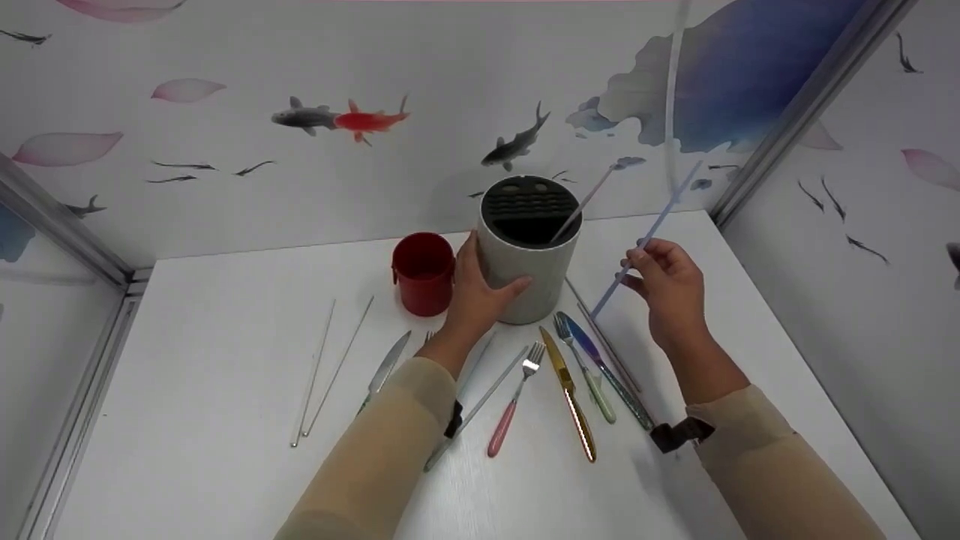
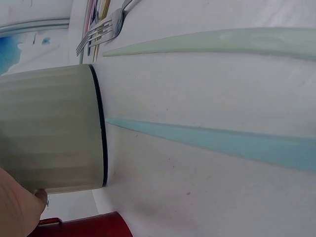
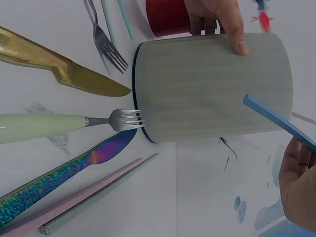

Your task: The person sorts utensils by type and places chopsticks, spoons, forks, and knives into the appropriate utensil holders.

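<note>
A pale grey-green utensil holder with a black slotted insert stands upright at the table's back. My left hand grips its left side, thumb across the front. One pink chopstick leans out of the holder's open slot. To the right, my right hand pinches a blue chopstick between thumb and fingers. That chopstick is tilted, its upper end pointing up and right. In the right wrist view, the chopstick's lower end overlaps the holder's wall. A red cup stands left of the holder.
Before the holder lie a pink-handled fork, a gold knife, a green-handled fork, a rainbow knife and several chopsticks. A silver knife lies partly behind the left sleeve. Walls enclose the table's back and sides.
</note>
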`<state>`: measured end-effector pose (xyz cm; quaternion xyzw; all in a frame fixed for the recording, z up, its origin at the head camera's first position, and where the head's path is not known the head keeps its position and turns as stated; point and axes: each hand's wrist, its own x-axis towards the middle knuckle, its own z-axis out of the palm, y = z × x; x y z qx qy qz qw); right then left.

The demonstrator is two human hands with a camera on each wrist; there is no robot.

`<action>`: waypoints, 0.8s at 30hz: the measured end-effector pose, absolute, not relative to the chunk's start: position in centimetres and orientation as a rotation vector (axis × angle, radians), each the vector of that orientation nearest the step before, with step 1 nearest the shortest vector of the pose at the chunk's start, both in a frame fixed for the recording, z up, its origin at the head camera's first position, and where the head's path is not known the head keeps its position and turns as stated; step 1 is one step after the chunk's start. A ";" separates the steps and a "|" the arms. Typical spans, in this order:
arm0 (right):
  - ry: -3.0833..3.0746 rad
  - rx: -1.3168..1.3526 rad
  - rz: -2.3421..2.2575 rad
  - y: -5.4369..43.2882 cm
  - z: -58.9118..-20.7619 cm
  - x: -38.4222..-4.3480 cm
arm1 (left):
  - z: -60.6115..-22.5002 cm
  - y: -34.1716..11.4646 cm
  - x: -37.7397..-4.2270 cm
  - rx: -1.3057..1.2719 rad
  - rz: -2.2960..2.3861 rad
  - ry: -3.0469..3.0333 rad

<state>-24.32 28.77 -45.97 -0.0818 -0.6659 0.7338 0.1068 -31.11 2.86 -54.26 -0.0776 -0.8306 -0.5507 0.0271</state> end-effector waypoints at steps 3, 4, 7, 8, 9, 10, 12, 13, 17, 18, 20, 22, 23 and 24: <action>-1.924 -0.222 2.168 28.4 -45.3 -24.4 | -54.5 2.8 -31.1 -0.229 -1.702 -2.572; -1.906 -0.212 2.178 28.3 -45.1 -24.4 | -54.6 2.8 -31.0 -0.224 -1.705 -2.575; -1.855 -0.185 2.205 28.0 -44.4 -24.5 | -54.9 2.8 -30.9 -0.211 -1.717 -2.585; -1.834 -0.169 2.218 27.9 -44.2 -24.5 | -55.0 2.8 -30.8 -0.210 -1.726 -2.585; -1.812 -0.152 2.227 27.7 -44.0 -24.6 | -55.1 2.8 -30.8 -0.213 -1.732 -2.585; -1.785 -0.133 2.239 27.6 -43.9 -24.7 | -55.3 2.7 -30.8 -0.216 -1.737 -2.583; -1.742 -0.096 2.245 27.3 -43.4 -24.8 | -55.5 2.6 -30.7 -0.223 -1.742 -2.579; -1.716 -0.079 2.248 27.1 -43.2 -24.9 | -55.6 2.6 -30.7 -0.225 -1.748 -2.574; -1.623 -0.028 2.249 26.4 -42.2 -25.4 | -55.9 2.5 -30.7 -0.234 -1.760 -2.556; -1.595 -0.024 2.259 26.3 -42.0 -25.5 | -56.0 2.5 -30.7 -0.232 -1.764 -2.552; -1.558 -0.018 2.263 25.9 -41.5 -25.8 | -56.0 2.5 -30.7 -0.225 -1.766 -2.552; -1.513 -0.019 2.282 25.6 -41.1 -26.1 | -56.0 2.6 -30.7 -0.214 -1.761 -2.562; -1.502 -0.021 2.281 25.5 -40.9 -26.3 | -56.1 2.6 -30.7 -0.207 -1.757 -2.568; -1.494 -0.028 2.279 25.4 -40.8 -26.4 | -56.1 2.7 -30.7 -0.202 -1.756 -2.572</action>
